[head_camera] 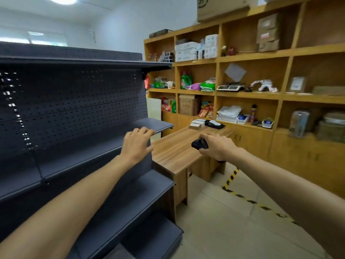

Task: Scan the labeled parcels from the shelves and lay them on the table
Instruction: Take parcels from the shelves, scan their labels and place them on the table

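Gripping a black scanner [199, 144] with its fingers wrapped round the handle, the right hand [217, 147] hangs above the wooden table [173, 156]. The left hand [137, 144] reaches toward the edge of the dark metal shelf rack [74, 109], fingers loosely bent and holding nothing; whether they touch the shelf is unclear. Parcels lie at the table's far end: small pale boxes [196, 124] just beside a black bag [214, 125]. Wooden shelving [250, 57] stands behind.

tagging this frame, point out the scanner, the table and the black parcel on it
scanner [199, 144]: head view, its black front end
table [173, 154]: head view, bare wooden top
black parcel [214, 125]: head view, its middle
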Demonstrator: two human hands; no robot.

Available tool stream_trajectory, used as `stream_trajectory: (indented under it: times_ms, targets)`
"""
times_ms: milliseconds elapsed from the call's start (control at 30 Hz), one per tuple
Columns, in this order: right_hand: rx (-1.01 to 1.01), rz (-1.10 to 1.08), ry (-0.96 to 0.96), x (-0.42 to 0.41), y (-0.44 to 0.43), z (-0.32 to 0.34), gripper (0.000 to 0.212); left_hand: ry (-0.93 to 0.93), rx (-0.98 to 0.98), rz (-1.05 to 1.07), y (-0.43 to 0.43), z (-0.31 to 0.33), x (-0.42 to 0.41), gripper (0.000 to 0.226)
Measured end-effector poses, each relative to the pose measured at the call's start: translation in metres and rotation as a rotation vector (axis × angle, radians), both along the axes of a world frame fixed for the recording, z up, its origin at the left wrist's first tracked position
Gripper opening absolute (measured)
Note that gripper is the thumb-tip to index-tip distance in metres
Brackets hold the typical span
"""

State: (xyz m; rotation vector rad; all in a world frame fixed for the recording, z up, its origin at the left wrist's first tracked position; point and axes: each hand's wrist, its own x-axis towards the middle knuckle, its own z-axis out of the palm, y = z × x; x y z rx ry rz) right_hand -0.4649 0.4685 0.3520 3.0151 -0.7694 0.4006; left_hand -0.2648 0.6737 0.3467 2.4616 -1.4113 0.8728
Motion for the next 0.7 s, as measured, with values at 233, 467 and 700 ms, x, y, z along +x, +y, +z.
stream_trajectory:
  times_ms: [233,467,700]
  targets:
    - [0.021,-0.268,0.052,-0.073,-0.105,-0.014,0.044,0.067,0.087,-0.234,-0.165,-0.025,-0.020,0.052]
    - [0.022,-0.467,0.135,-0.093,-0.227,-0.014,0.037,0.093,0.155,-0.415,-0.335,-0.042,-0.022,0.054]
    - [-0.026,-0.527,0.099,-0.073,-0.350,0.001,0.034,0.074,0.173,-0.503,-0.502,-0.043,0.007,0.056]
